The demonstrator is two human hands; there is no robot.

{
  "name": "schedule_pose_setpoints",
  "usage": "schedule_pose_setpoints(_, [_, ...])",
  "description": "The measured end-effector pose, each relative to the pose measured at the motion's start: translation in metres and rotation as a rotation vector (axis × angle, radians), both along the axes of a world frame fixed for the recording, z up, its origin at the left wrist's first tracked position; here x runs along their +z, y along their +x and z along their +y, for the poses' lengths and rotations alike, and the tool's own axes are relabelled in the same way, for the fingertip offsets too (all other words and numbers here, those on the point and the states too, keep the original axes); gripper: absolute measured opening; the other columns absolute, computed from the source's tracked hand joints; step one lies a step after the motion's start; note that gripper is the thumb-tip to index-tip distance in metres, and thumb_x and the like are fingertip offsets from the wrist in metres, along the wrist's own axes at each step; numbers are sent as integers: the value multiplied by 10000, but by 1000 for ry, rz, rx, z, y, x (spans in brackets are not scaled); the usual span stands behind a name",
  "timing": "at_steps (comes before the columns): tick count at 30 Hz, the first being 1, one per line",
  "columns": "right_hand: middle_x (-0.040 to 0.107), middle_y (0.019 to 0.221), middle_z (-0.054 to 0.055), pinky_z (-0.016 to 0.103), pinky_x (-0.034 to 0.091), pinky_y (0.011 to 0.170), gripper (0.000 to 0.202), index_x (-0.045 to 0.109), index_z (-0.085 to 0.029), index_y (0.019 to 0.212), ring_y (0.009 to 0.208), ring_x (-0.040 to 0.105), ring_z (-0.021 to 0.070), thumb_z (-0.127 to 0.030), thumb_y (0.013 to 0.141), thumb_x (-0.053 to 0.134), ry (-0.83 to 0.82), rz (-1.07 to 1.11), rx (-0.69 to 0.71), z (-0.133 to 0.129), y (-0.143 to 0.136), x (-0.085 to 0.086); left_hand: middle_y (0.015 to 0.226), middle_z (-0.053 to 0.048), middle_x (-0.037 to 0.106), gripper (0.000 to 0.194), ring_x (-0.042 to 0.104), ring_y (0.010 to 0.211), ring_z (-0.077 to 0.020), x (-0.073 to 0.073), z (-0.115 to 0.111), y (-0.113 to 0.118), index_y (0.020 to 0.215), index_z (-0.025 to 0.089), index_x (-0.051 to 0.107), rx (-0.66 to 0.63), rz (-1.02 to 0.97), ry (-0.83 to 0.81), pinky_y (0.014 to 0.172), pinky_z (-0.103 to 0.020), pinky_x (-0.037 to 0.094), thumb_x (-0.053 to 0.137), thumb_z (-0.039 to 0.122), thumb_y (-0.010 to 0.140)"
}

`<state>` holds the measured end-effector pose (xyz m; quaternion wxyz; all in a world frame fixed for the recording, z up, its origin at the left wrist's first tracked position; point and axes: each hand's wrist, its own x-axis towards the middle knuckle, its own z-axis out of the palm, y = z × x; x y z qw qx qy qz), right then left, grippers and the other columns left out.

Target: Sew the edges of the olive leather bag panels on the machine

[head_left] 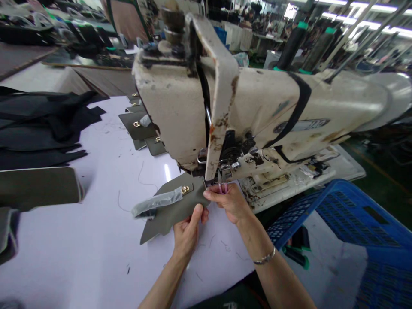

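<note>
An olive-grey flat piece (170,214) with a gold clasp (184,189) and a plastic-wrapped strip (157,202) lies partly under the head of a white sewing machine (174,103). My left hand (189,227) pinches its lower right edge, thumb on top. Close to the needle area, my right hand (228,201) has its fingers closed around small pink-handled scissors (222,187), with its thumb and index fingertip at the piece's right edge. The scissors' blades point up beside the presser area.
Black fabric pieces (41,124) are stacked at the left, above another olive piece (41,186). More clasped pieces (135,124) lie behind the machine head. A blue basket (360,214) with thread spools (296,256) stands at the right.
</note>
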<state>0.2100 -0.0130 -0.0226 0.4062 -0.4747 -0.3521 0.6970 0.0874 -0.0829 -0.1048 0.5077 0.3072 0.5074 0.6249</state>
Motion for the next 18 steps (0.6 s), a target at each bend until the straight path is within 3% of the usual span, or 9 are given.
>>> schedule_pose_setpoints(3, [475, 529, -50, 244, 298, 540, 309, 737, -169, 594, 546, 367, 80, -405, 601, 936, 87, -57, -9, -4, 5, 0, 707, -34, 627, 364, 548, 610, -127, 11, 0, 4, 750, 147, 691, -2, -200, -23, 557, -239, 468, 873, 461, 783])
schedule_pose_setpoints(7, [459, 497, -40, 257, 285, 520, 373, 719, -178, 561, 505, 349, 85, -481, 761, 804, 131, -108, 16, -13, 10, -1, 714, -26, 638, 357, 553, 591, -110, 19, 0, 2, 766, 144, 706, 2, -249, -52, 531, -216, 474, 926, 422, 719])
schedule_pose_setpoints(11, [601, 555, 9, 255, 289, 509, 386, 774, -169, 639, 513, 421, 99, -510, 818, 748, 119, -165, 26, -22, 15, -2, 713, -19, 644, 366, 573, 593, -108, 19, 0, 3, 808, 143, 728, 38, -258, -91, 536, -204, 482, 948, 411, 689])
schedule_pose_setpoints(14, [666, 596, 31, 252, 368, 562, 397, 788, -166, 657, 558, 528, 119, -500, 860, 718, 123, -209, 53, -27, 18, -5, 671, -18, 630, 368, 586, 596, -116, 19, -1, 4, 762, 138, 717, 55, -258, -106, 550, -206, 483, 946, 417, 694])
schedule_pose_setpoints(18, [751, 703, 42, 266, 469, 691, 305, 784, -179, 693, 683, 671, 165, -410, 882, 717, 252, -269, 90, -33, 15, -8, 686, -18, 634, 354, 543, 580, -103, 20, -1, 6, 745, 141, 711, 61, -243, -82, 527, -199, 453, 937, 411, 710])
